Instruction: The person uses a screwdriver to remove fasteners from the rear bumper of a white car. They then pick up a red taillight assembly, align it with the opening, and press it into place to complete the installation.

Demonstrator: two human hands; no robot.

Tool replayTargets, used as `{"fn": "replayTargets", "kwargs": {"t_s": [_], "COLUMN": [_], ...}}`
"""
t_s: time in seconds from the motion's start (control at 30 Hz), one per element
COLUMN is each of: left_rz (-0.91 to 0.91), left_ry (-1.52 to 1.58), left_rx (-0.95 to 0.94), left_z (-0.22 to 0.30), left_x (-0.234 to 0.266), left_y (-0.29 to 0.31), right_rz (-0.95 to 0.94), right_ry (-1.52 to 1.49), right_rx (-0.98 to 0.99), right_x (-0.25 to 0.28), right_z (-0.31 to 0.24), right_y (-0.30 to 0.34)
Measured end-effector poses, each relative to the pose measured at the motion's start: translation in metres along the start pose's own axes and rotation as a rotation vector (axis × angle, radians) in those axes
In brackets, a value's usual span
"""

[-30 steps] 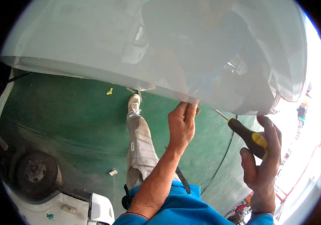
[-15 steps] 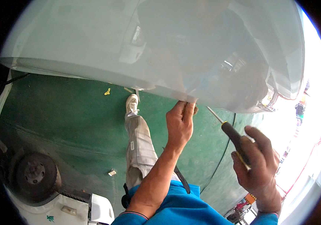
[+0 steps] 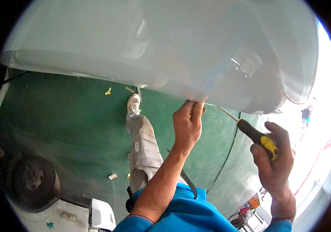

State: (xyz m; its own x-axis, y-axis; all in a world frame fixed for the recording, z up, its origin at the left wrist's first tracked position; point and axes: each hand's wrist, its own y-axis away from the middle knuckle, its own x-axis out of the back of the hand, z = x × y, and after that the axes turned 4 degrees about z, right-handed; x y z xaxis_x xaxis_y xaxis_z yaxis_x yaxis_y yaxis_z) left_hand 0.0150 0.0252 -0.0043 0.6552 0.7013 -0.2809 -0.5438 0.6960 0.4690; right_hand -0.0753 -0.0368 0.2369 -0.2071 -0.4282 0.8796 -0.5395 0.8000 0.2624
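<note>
Yellow-and-black screwdriver (image 3: 251,130) aslant, metal tip by the lower edge of a glossy grey panel (image 3: 165,46)

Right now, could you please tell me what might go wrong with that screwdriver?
The thumb of the right hand stands clear of the screwdriver, so the tool might slip and scratch the glossy panel. The left hand is at the panel's lower edge near the shaft, so it could get jabbed.

Over there, someone's in a blue shirt (image 3: 190,212) with dark-trimmed sleeves (image 3: 136,222), pale tagged trousers (image 3: 146,145) and a white laced shoe (image 3: 133,104).
</note>
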Motion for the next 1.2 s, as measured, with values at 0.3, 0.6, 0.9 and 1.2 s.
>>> {"fn": "replayTargets", "kwargs": {"t_s": [0.3, 0.6, 0.9, 1.2], "left_rz": [0.0, 0.001, 0.006, 0.003], "left_ry": [-0.03, -0.054, -0.015, -0.048], "left_rx": [-0.031, -0.044, -0.024, -0.059], "left_z": [-0.015, -0.016, -0.015, -0.009], "left_x": [0.006, 0.014, 0.013, 0.015], "left_y": [-0.001, 0.003, 0.004, 0.003], "right_rz": [0.149, 0.201, 0.133, 0.157], "right_ry": [0.405, 0.352, 0.436, 0.407], "right_rx": [0.565, 0.368, 0.465, 0.532], "right_x": [-0.015, -0.025, -0.03, -0.034], "right_z": [-0.001, -0.014, -0.027, -0.023], "right_y": [-0.001, 0.008, 0.007, 0.007]}}
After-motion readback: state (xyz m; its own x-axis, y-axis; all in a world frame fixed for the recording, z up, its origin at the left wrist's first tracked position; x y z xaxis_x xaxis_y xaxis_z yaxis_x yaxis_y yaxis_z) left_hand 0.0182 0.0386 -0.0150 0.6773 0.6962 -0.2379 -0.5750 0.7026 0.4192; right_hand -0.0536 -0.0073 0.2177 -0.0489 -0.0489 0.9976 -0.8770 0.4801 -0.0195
